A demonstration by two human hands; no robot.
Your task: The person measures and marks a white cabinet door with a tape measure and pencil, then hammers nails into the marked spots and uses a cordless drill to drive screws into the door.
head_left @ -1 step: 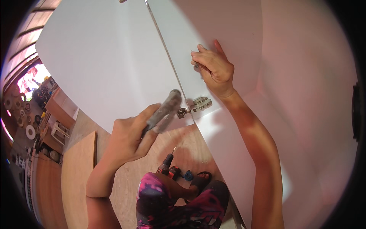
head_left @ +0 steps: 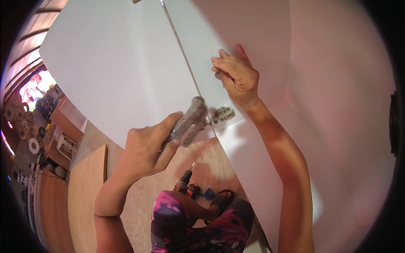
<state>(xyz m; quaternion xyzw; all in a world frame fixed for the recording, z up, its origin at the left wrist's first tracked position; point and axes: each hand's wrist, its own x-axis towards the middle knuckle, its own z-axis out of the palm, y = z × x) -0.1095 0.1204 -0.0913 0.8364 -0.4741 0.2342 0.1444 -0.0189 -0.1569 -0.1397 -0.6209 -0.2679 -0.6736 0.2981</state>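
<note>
My left hand (head_left: 149, 145) is closed round a grey metal tool (head_left: 190, 120), smeared by motion, so I cannot tell its kind. The tool's rounded end lies near the seam between two white panels, and its body partly covers a metal cabinet hinge (head_left: 223, 114). The hinge bridges the left panel (head_left: 118, 63) and the right panel (head_left: 249, 38). Higher up, my right hand (head_left: 238, 76) rests at the right panel with fingers curled and pressed together. A small dark round end (head_left: 218, 72) pokes out below its fingertips; the rest is hidden.
A cordless drill (head_left: 183, 181) with a bit lies on the plywood floor (head_left: 143, 198) by my knee. A small blue object (head_left: 208, 193) sits next to my sandalled foot (head_left: 221, 200). At far left are a white stool (head_left: 66, 145) and wooden boards (head_left: 87, 185).
My left hand and the grey tool have shifted slightly to the right, covering more of the hinge. My right hand has stayed in place.
</note>
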